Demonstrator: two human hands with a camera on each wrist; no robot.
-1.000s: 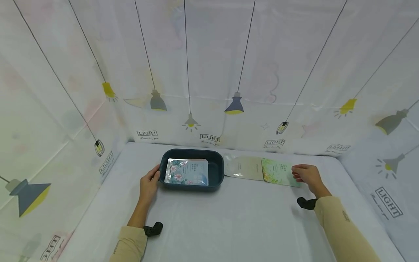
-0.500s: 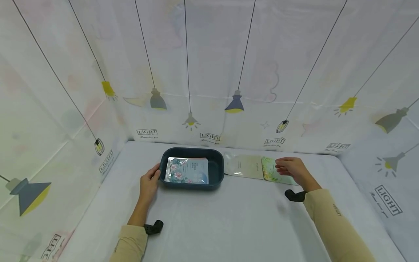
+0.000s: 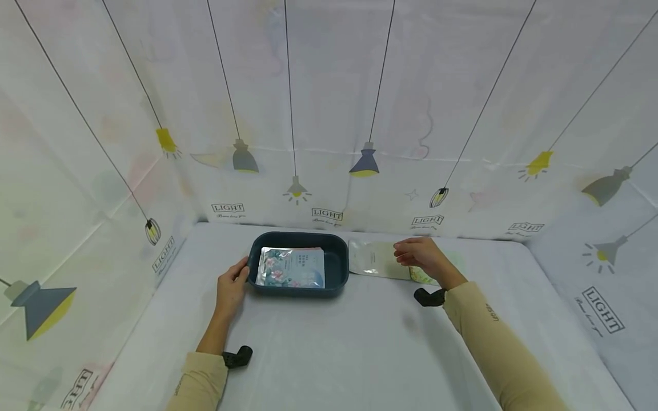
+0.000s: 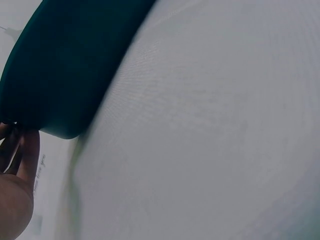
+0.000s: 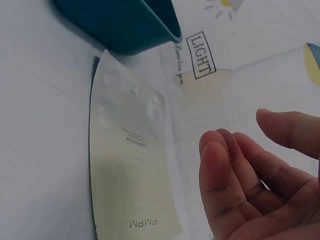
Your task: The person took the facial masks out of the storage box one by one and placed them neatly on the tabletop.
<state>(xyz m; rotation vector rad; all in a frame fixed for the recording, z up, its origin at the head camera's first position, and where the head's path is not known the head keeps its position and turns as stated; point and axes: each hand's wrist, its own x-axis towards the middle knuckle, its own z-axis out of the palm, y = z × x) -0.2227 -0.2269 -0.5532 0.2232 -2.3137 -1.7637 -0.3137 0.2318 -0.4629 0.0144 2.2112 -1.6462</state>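
Observation:
A dark teal plastic basin (image 3: 300,292) stands toward the back of the table, left of centre. Inside it lies a shiny blue floral sachet (image 3: 295,268), with others perhaps beneath. At the basin's left end my left hand (image 3: 229,291) grips the rim between thumb and fingers; the left wrist view shows the fingers against the end wall. To the basin's right lies a beige sachet (image 3: 374,260) marked PMPM, and beside that a green sachet (image 3: 421,277). My right hand (image 3: 422,257) hovers over where they meet, holding nothing, its fingers loosely bent and thumb apart; it partly hides both.
The white-covered table (image 3: 334,348) carries these things near its back edge. Behind and at both sides hangs a white curtain (image 3: 329,114) printed with lamps. Black wrist mounts (image 3: 429,297) stick out from both sleeves.
My right hand has moved left from the green sachet's right end to above the beige sachet's right edge. The left hand and basin have stayed put.

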